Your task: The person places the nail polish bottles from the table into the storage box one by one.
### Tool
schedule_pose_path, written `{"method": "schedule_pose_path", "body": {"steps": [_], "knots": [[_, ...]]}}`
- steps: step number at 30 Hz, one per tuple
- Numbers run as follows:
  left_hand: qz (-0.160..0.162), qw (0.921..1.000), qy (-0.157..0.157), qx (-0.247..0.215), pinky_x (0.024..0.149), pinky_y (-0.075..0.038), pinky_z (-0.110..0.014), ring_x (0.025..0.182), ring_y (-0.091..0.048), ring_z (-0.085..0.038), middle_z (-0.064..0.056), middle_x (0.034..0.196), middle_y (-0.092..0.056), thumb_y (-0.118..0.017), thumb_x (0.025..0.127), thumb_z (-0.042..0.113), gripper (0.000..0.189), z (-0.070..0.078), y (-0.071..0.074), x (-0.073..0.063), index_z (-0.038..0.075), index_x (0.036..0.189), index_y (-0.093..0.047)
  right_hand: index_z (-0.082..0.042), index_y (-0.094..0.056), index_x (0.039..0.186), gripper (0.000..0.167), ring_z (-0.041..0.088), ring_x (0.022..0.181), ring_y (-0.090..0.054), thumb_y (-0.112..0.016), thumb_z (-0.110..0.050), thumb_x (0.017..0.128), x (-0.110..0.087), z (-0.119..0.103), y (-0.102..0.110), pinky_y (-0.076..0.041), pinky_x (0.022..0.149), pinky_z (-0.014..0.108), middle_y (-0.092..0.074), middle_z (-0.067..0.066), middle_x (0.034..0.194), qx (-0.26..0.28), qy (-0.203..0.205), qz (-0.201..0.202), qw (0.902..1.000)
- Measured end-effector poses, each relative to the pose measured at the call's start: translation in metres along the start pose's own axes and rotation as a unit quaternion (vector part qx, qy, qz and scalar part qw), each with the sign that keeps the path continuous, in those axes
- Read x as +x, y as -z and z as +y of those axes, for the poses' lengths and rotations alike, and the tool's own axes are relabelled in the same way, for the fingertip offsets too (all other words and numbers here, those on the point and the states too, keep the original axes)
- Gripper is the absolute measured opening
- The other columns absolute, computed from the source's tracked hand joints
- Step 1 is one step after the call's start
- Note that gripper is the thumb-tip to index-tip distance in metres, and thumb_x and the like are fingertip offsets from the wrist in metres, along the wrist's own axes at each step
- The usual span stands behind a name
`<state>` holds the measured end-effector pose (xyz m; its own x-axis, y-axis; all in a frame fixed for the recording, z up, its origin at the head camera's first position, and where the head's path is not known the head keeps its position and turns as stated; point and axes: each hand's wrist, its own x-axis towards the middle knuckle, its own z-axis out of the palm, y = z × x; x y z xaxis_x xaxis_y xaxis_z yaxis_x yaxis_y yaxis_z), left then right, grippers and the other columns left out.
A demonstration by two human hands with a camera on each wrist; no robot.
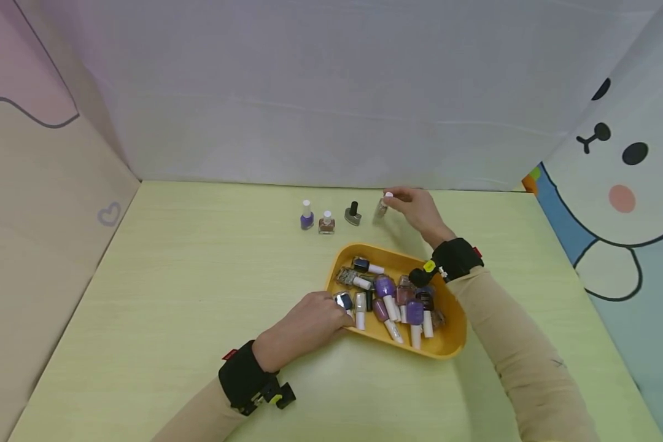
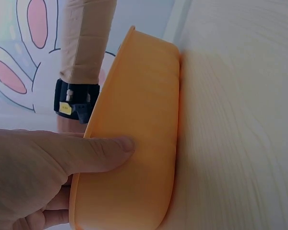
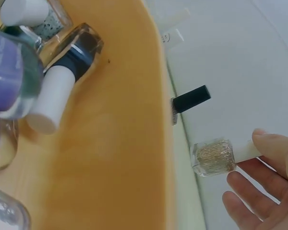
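My left hand grips the near-left rim of a yellow plastic tray, its thumb on the outer wall in the left wrist view. Inside the tray lie several nail polish bottles, among them a purple one with a white cap. Beyond the tray, my right hand pinches the white cap of a glittery nail polish bottle, held upright at or just above the table. To its left stand a black-capped grey bottle, a brownish bottle and a purple bottle, spaced in a rough row.
The pale wooden table meets a white back panel just behind the standing bottles. Side panels with cartoon drawings, such as a white animal face, close in the left and right.
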<state>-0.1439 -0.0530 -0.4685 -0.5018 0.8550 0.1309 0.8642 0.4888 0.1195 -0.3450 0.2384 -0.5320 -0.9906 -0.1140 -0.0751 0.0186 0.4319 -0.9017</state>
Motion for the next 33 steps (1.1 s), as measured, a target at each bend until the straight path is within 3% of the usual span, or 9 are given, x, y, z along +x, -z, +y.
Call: {"method": "schedule_pose_path", "body": {"steps": [2, 8, 12, 15, 19, 22, 29, 33], "knots": [[0.002, 1.0000, -0.003, 0.004, 0.060, -0.044, -0.020, 0.067, -0.063, -0.002, 0.014, 0.078, -0.075, -0.077, 0.094, 0.026, 0.011, 0.000, 0.000, 0.000, 0.026, 0.084, -0.080, -0.028, -0.066, 0.136, 0.047, 0.023, 0.134, -0.050, -0.064, -0.053, 0.096, 0.000, -0.002, 0.004, -0.039, 0.117, 0.044, -0.062, 0.001, 0.137, 0.011, 0.008, 0.004, 0.9999], [0.000, 1.0000, 0.001, -0.004, 0.060, -0.043, -0.020, 0.066, -0.061, -0.002, 0.013, 0.078, -0.075, -0.076, 0.095, 0.026, 0.011, -0.001, 0.001, 0.000, 0.026, 0.084, -0.079, -0.013, -0.062, 0.141, 0.047, 0.031, 0.137, -0.049, -0.062, -0.040, 0.102, -0.044, -0.081, 0.016, -0.037, 0.120, 0.050, -0.059, 0.012, 0.142, 0.016, 0.014, -0.017, 0.9996], [-0.005, 1.0000, 0.004, -0.006, 0.060, -0.041, -0.020, 0.066, -0.061, -0.003, 0.013, 0.079, -0.075, -0.076, 0.095, 0.028, 0.010, 0.000, 0.002, 0.000, 0.026, 0.086, -0.080, -0.018, -0.063, 0.141, 0.047, 0.026, 0.138, -0.048, -0.061, -0.043, 0.102, -0.047, -0.070, 0.022, -0.036, 0.121, 0.046, -0.060, 0.006, 0.142, 0.005, 0.048, -0.024, 0.9985], [-0.005, 1.0000, 0.003, -0.007, 0.059, -0.041, -0.020, 0.066, -0.061, -0.003, 0.013, 0.078, -0.075, -0.076, 0.095, 0.027, 0.011, 0.000, 0.002, 0.000, 0.025, 0.085, -0.080, -0.017, -0.063, 0.141, 0.045, 0.027, 0.136, -0.050, -0.060, -0.041, 0.103, -0.057, -0.073, 0.026, -0.037, 0.119, 0.048, -0.061, 0.008, 0.139, -0.015, 0.078, -0.030, 0.9964], [-0.004, 0.9999, 0.007, -0.011, 0.058, -0.042, -0.021, 0.064, -0.059, -0.003, 0.013, 0.077, -0.074, -0.075, 0.095, 0.026, 0.012, 0.000, 0.003, 0.001, 0.025, 0.084, -0.079, -0.006, -0.062, 0.140, 0.039, 0.033, 0.130, -0.054, -0.056, -0.027, 0.108, -0.091, -0.116, 0.028, -0.043, 0.114, 0.051, -0.063, 0.017, 0.135, -0.065, 0.102, -0.038, 0.9919], [-0.005, 0.9998, 0.010, -0.017, 0.059, -0.042, -0.021, 0.064, -0.058, -0.003, 0.012, 0.077, -0.074, -0.075, 0.096, 0.025, 0.012, 0.000, 0.003, 0.000, 0.025, 0.084, -0.080, -0.003, -0.062, 0.138, 0.035, 0.032, 0.124, -0.059, -0.055, -0.018, 0.108, -0.107, -0.125, 0.027, -0.048, 0.110, 0.049, -0.065, 0.018, 0.133, -0.099, 0.118, -0.041, 0.9872], [0.002, 1.0000, 0.002, -0.004, 0.060, -0.044, -0.021, 0.066, -0.060, -0.004, 0.013, 0.078, -0.074, -0.077, 0.095, 0.024, 0.009, 0.000, 0.002, -0.001, 0.025, 0.086, -0.080, -0.004, -0.065, 0.134, 0.031, 0.029, 0.115, -0.063, -0.057, -0.015, 0.106, -0.131, -0.123, 0.026, -0.052, 0.103, 0.049, -0.069, 0.015, 0.127, -0.145, 0.163, -0.059, 0.9742], [0.000, 1.0000, 0.002, -0.008, 0.061, -0.044, -0.021, 0.066, -0.061, -0.003, 0.012, 0.078, -0.075, -0.077, 0.095, 0.024, 0.009, 0.000, 0.002, -0.001, 0.025, 0.086, -0.080, -0.005, -0.068, 0.131, 0.029, 0.026, 0.107, -0.066, -0.062, -0.010, 0.103, -0.139, -0.120, 0.025, -0.056, 0.095, 0.046, -0.072, 0.011, 0.122, -0.178, 0.193, -0.078, 0.9618]]}}
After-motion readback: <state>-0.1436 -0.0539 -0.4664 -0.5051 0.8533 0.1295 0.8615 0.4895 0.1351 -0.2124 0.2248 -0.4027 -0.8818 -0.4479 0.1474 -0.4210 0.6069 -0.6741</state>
